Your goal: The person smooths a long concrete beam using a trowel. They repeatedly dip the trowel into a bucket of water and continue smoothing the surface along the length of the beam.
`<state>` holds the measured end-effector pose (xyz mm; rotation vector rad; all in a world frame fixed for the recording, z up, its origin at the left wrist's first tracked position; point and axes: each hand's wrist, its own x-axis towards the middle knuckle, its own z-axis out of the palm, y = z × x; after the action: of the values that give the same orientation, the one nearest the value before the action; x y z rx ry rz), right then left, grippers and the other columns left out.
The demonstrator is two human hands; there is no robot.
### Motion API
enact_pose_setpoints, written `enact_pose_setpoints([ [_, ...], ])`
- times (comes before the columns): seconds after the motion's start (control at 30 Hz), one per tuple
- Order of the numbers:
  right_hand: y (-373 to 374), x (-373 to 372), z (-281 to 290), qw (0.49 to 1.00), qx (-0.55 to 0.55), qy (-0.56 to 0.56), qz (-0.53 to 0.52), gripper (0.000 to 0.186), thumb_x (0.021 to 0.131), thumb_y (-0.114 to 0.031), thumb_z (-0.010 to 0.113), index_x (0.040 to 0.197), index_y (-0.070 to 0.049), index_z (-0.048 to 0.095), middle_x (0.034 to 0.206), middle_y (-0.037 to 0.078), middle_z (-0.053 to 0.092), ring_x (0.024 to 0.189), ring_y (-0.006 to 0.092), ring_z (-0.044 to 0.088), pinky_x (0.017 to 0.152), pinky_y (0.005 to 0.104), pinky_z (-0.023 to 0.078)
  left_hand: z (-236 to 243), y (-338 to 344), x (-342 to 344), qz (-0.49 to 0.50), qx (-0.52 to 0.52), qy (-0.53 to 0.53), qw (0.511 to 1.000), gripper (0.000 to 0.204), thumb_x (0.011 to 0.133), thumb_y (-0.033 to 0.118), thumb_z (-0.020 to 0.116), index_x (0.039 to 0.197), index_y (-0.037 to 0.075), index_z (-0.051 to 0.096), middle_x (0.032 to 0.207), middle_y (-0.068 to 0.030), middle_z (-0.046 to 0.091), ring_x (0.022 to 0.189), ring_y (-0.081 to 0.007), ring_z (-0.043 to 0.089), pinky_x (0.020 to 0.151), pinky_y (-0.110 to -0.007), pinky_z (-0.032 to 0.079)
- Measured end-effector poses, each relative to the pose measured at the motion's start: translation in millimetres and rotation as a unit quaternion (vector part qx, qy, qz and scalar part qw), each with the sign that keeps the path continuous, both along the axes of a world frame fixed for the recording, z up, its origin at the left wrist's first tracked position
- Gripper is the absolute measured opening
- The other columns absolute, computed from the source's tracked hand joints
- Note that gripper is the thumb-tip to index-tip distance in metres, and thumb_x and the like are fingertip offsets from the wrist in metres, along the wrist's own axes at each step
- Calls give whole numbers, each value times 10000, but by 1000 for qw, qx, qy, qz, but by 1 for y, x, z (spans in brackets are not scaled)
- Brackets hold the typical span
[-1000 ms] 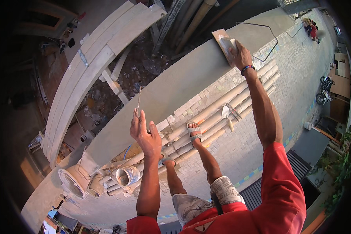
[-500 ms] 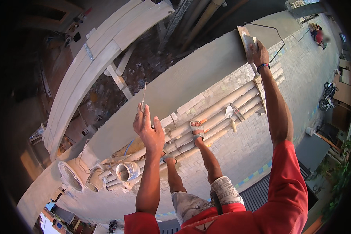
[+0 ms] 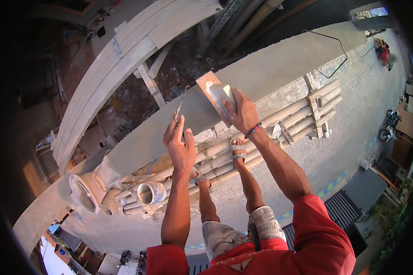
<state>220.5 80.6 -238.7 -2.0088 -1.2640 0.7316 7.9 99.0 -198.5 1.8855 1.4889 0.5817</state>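
My right hand [image 3: 244,112] grips a plastering float [image 3: 211,94], a flat rectangular blade with a metal-coloured piece near my fingers. The float is tilted over the curved grey plastered wall top [image 3: 273,68]; whether it touches the surface cannot be told. My left hand [image 3: 181,144] is raised with fingers stretched upward and thumb apart. A thin bent metal rod [image 3: 183,101] rises just beyond its fingertips, and any contact is unclear. A pointed trowel [image 3: 276,132] lies on the pole scaffold [image 3: 291,110], partly behind my right forearm.
My sandalled feet [image 3: 237,151] stand on the poles, high above paving. To the left are a white bucket [image 3: 145,195] and a larger tub [image 3: 83,192]. Curved timber formwork [image 3: 124,55] arches beyond the wall. Another bent rod [image 3: 339,46] juts out right. A person in red [image 3: 384,55] is far right.
My right hand has brought the float leftward along the wall top, closer to my left hand. The view has shifted slightly; my left hand stays raised by the thin rod.
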Motion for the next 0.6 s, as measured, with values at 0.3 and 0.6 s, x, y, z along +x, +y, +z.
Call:
enact_pose_setpoints([
  [0.3, 3, 57, 6, 986, 16, -148, -71, 475, 762, -130, 675, 1163, 22, 471, 1065, 257, 574, 936, 429, 588, 795, 459, 482, -5, 2, -11, -7, 14, -34, 999, 424, 823, 26, 565, 1242, -38, 549, 1304, -218, 523, 1186, -348, 499, 1024, -431, 320],
  [0.6, 24, -49, -17, 982, -63, -175, 44, 364, 758, -118, 661, 1058, -36, 473, 1007, 174, 508, 957, 363, 550, 712, 456, 539, 2, 4, -10, -17, -1, 20, 1000, 425, 833, -19, 527, 1256, -60, 525, 1313, -254, 505, 1230, -370, 489, 1031, -414, 383],
])
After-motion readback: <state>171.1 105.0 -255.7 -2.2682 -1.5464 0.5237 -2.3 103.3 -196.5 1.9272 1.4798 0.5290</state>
